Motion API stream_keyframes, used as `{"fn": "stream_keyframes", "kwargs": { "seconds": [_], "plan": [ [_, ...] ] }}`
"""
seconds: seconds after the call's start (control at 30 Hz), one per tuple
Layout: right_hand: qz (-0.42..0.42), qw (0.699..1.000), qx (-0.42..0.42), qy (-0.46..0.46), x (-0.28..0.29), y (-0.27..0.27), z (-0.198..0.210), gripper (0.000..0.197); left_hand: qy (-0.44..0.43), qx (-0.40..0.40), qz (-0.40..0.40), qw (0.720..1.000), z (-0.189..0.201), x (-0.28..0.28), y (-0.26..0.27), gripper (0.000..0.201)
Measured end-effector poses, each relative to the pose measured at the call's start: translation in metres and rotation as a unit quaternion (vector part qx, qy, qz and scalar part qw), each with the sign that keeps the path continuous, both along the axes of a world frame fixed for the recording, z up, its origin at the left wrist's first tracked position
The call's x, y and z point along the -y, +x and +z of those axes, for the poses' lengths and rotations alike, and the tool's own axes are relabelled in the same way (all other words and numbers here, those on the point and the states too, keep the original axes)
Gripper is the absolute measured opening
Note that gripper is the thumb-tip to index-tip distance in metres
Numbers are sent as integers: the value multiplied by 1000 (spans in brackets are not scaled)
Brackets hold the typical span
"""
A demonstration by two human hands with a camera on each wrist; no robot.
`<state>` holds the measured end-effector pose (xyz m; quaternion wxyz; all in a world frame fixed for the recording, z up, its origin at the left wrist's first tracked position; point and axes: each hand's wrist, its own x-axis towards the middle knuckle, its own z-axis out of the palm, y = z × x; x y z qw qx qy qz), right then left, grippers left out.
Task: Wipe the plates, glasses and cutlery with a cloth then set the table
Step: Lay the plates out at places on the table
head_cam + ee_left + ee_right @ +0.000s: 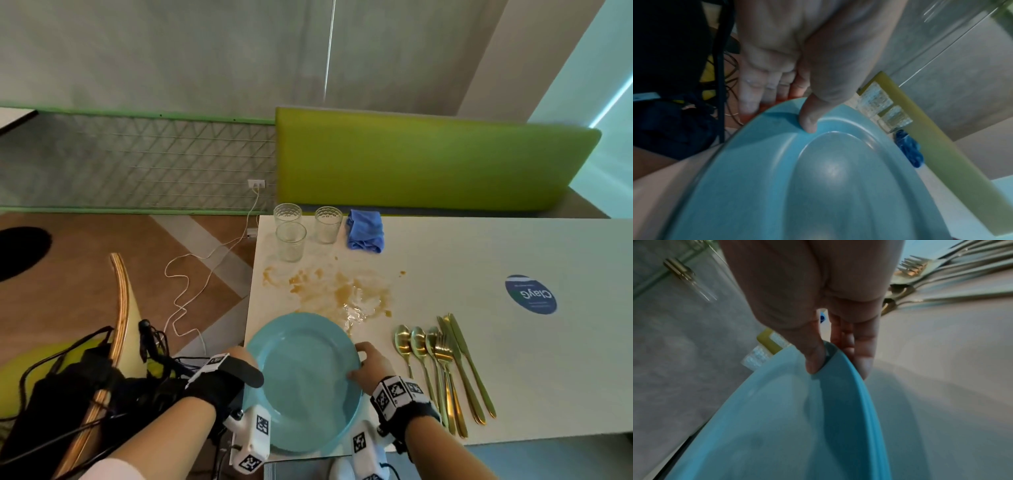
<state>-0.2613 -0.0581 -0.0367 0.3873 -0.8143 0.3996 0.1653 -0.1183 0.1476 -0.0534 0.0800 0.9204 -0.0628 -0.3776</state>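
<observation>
Plate, light blue, is held over the near left corner of the white table, gripped at opposite rims. The left rim is pinched by the left hand, thumb on top and fingers beneath; the right rim is clasped likewise by the right hand. Gold cutlery is laid in a row just right of the plate. Three glasses are grouped at the far left edge, with a folded blue cloth beside them. An orange-brown spill is spread between glasses and plate.
</observation>
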Motion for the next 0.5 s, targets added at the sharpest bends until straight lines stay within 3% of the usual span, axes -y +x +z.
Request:
{"fn": "stream_keyframes", "kwargs": {
  "seconds": [0.1,0.2,0.23,0.27,0.33,0.4,0.5],
  "plan": [
    [-4,1000,14,-21,15,9,12,55,-59,3,5,998,26,10,13,30],
    [-28,999,28,-14,40,16,33,54,-135,-9,56,989,62,44,21,42],
    [-66,996,57,-10,51,11,39,54,-219,-45,110,968,73,58,18,40],
    [-156,983,92,-27,86,-29,66,53,-313,-90,131,936,92,114,6,36],
    [-193,972,130,-13,97,-24,75,52,-425,-163,228,861,105,118,3,21],
    [-193,969,153,-7,105,-20,83,50,-469,-192,253,824,110,124,-1,15],
    [-199,964,172,-28,102,-12,96,43,-490,-209,304,790,101,123,1,23]
  ]
}}
